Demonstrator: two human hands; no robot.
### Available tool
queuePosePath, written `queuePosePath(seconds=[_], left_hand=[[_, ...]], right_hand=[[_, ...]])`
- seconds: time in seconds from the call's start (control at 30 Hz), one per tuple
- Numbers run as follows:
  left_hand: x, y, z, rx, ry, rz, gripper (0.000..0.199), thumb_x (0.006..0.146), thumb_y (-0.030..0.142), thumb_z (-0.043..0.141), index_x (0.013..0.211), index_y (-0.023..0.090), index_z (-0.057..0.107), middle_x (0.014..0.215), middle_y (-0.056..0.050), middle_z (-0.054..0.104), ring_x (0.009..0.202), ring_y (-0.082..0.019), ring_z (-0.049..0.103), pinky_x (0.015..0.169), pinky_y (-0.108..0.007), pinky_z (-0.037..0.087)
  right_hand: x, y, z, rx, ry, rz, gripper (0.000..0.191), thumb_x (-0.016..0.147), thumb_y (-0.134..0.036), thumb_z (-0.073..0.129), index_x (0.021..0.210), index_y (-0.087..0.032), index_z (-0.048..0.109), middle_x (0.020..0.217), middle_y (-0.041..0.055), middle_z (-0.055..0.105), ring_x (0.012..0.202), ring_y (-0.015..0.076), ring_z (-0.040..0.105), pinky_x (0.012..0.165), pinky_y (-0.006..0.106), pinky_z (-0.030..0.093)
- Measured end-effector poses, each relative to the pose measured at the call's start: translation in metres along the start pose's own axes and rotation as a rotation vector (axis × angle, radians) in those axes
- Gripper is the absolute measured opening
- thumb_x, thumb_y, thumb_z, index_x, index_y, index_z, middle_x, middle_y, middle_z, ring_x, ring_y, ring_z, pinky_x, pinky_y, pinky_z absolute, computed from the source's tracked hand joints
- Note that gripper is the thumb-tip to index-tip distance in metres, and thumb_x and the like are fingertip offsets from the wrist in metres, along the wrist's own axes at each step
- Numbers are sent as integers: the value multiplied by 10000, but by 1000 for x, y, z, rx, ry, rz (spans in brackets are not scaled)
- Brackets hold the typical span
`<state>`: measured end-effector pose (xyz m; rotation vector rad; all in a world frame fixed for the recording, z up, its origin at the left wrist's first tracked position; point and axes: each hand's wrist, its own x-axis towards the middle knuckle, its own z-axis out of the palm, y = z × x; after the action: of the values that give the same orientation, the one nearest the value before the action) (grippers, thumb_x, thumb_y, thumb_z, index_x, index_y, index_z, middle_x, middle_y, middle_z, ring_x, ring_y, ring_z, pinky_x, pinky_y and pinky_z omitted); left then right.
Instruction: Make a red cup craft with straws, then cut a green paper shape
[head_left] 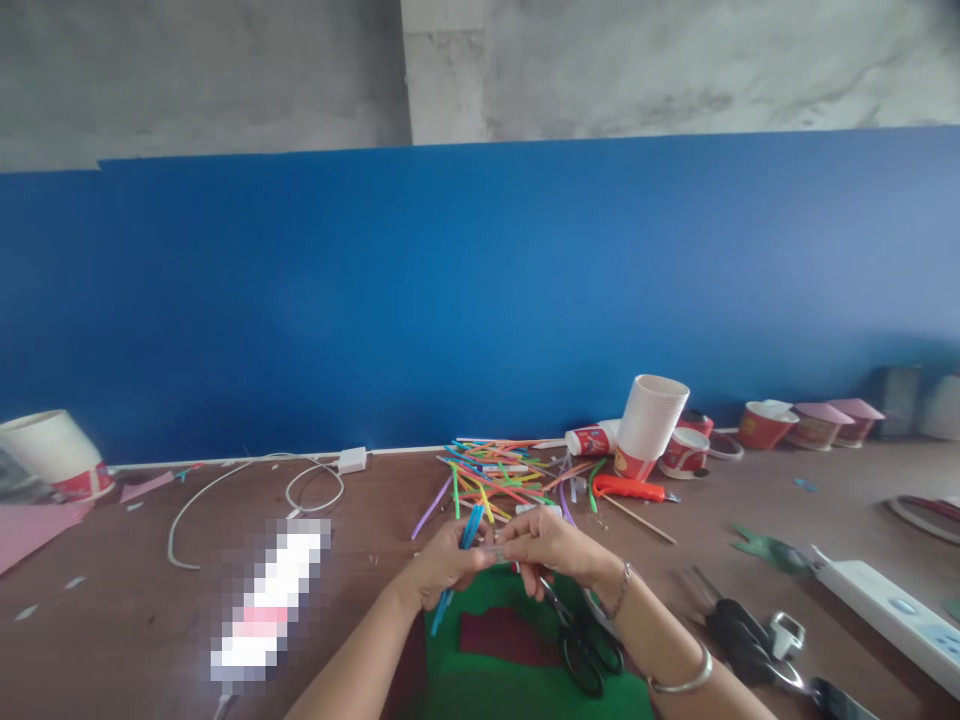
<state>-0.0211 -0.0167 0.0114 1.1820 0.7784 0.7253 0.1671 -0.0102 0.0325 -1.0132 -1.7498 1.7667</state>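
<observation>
My left hand [450, 562] is closed around a small bundle of thin blue straws [444, 607], which slants down through the fingers. My right hand [546, 543] is closed too, its fingertips meeting those of the left. Between them stretches a small clear strip [493, 551], perhaps tape, pinched on both sides. Black-handled scissors [589, 650] lie just below my right hand, blades partly hidden by it. Under both hands is a green sheet [480, 695] with a dark red piece of paper [504, 637] on it.
Beyond my hands lies a pile of coloured straws [499, 478]. Right of it are an orange cutter [630, 488] and stacked paper cups [651, 425]. A power strip [892, 615] lies at the right. A cable [176, 525] loops at the left, before a blue partition [450, 300].
</observation>
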Motion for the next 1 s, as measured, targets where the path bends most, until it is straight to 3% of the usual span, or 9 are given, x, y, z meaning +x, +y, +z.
queuePosePath(seconds=[0.2,0.3,0.8,0.93,1.0], left_hand=[[-4,4,-7,-121,-106,-57,414,577,398,722,801,193,441,457,123,290,381,-16,171,373,-178,71],[-3,3,-7,-108,-104,-50,403,580,382,720,800,196,438,447,125,292,374,-15,175,373,-178,71],[0,2,-1,58,42,24,347,578,356,720,726,171,466,480,112,349,341,-8,248,348,-169,133],[2,2,-1,-17,78,51,381,628,404,704,824,169,476,485,115,332,351,-5,208,361,-167,111],[4,2,-1,-53,156,88,413,657,416,685,919,177,472,479,124,297,360,-11,171,370,-166,106]], right_hand=[[0,-1,1,64,-8,-45,325,763,-442,605,774,-118,620,384,-40,580,268,58,461,285,143,212],[0,-1,1,34,22,-38,322,760,-441,610,779,-120,623,379,-44,576,267,59,461,291,143,221],[2,2,5,8,58,-39,327,727,-452,628,729,-127,594,425,-33,607,277,58,470,295,142,244],[6,3,6,13,147,-87,365,747,-481,601,731,-117,599,407,-24,596,293,67,493,307,141,253],[10,4,9,34,235,-126,384,759,-499,582,746,-115,600,396,-25,585,300,71,498,313,143,260]])
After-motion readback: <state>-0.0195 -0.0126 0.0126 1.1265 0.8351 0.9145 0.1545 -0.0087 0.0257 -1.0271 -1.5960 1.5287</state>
